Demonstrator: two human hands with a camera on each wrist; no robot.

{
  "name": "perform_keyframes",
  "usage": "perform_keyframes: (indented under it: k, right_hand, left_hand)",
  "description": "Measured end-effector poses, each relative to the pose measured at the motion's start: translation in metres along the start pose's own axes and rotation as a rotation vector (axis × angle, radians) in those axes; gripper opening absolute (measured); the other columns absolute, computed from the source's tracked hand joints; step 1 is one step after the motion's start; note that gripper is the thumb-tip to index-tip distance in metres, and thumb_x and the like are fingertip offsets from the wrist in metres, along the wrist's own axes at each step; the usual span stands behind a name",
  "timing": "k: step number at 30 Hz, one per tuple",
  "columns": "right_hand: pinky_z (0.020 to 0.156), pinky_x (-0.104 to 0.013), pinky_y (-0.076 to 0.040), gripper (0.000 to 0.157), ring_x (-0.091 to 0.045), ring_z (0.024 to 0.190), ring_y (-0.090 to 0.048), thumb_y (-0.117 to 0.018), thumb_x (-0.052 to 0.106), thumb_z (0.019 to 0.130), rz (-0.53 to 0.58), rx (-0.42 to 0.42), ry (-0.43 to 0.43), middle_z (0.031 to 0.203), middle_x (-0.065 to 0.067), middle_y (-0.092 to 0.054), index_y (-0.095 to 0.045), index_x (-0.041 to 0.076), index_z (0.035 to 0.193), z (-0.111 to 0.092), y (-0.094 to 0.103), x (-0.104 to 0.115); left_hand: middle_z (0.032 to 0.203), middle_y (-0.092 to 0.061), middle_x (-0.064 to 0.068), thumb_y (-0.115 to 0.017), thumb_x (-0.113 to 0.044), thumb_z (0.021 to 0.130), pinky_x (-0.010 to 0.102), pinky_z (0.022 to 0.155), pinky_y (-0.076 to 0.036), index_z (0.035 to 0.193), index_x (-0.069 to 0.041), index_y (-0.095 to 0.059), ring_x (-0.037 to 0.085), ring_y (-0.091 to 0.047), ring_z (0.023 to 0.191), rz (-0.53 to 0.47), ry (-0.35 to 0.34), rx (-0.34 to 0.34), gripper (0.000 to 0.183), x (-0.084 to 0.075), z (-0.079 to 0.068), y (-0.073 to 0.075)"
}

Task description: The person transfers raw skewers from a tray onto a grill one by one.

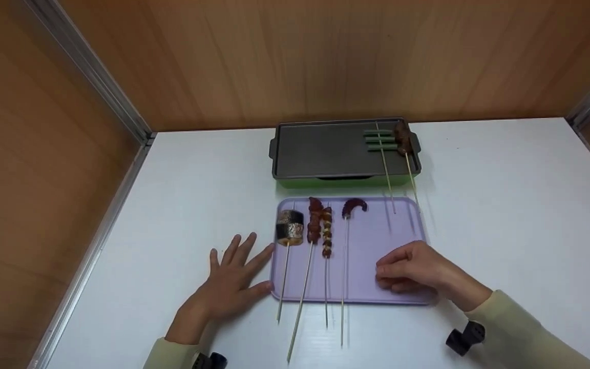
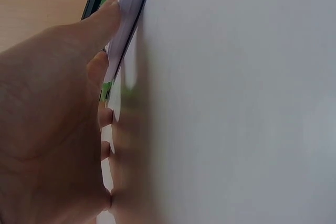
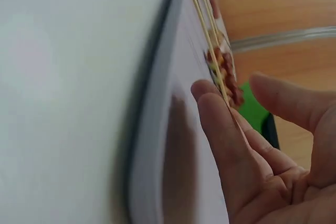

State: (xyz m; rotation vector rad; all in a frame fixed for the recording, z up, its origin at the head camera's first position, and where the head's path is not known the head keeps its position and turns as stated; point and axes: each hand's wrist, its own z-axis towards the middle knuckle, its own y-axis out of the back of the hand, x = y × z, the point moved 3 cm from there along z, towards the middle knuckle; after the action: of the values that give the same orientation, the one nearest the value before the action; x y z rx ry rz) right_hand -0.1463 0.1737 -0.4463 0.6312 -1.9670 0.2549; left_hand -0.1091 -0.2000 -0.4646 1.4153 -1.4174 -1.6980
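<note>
My left hand (image 1: 232, 287) rests flat on the white table with its fingers spread, thumb and forefinger right at the left rim of the lilac tray (image 1: 377, 241). Over the tray's right part hovers my right hand (image 1: 415, 271), fingers loosely bent; its thumb stands apart from the fingers in the right wrist view, with nothing between. Several skewers lie on the tray, sticks over its front rim: a thick black-banded roll (image 1: 290, 228), a red-brown meat skewer (image 1: 315, 220), a thin skewer of small mixed pieces (image 1: 327, 233) and a curled dark red piece (image 1: 352, 206).
Behind the tray stands a green-based grill with a black plate (image 1: 320, 151). At its right end lie a skewer of green sticks (image 1: 381, 140) and a brown meat skewer (image 1: 402, 138), their sticks reaching over the tray. Wooden panels (image 1: 295, 61) enclose the table.
</note>
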Motion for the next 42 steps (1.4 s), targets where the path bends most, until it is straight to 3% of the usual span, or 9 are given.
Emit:
perform_keyframes:
  k: [6,14,25,42]
  right_hand:
    - [0.070,-0.031,-0.058,0.038,-0.021,0.081,-0.073,-0.075,0.017,0.087,0.127,0.056,-0.057,0.094,-0.017,-0.073,-0.067,-0.010,0.113,0.010,-0.018,-0.009]
    - [0.068,-0.030,-0.059,0.033,-0.018,0.074,-0.073,-0.076,0.016,0.086,0.234,0.059,-0.097,0.091,-0.018,-0.073,-0.070,-0.008,0.107,0.020,-0.036,-0.011]
    - [0.059,-0.026,-0.057,0.030,-0.015,0.067,-0.072,-0.080,0.018,0.082,0.212,0.069,-0.113,0.082,-0.017,-0.073,-0.074,-0.006,0.098,0.034,-0.055,-0.004]
    - [0.058,-0.026,-0.057,0.021,-0.013,0.062,-0.069,-0.081,0.010,0.080,0.120,0.051,-0.076,0.077,-0.015,-0.073,-0.075,-0.005,0.094,0.035,-0.058,-0.001]
  left_hand:
    - [0.164,-0.010,0.009,-0.046,-0.062,0.096,0.076,0.104,0.004,0.156,-0.036,-0.024,0.038,0.002,0.148,0.003,-0.012,-0.005,0.069,0.000,0.001,-0.001]
    - [0.164,-0.010,0.009,-0.045,-0.062,0.096,0.075,0.104,0.004,0.156,-0.036,-0.024,0.038,0.002,0.148,0.013,-0.014,-0.004,0.069,0.000,0.002,0.000]
    - [0.164,-0.010,0.009,-0.046,-0.061,0.096,0.076,0.103,0.003,0.156,-0.036,-0.024,0.038,0.001,0.148,0.008,-0.010,-0.002,0.068,0.000,0.001,0.000]
    - [0.164,-0.011,0.009,-0.047,-0.062,0.095,0.075,0.104,0.003,0.155,-0.036,-0.026,0.037,0.001,0.149,0.018,0.005,-0.015,0.069,-0.001,0.001,0.000]
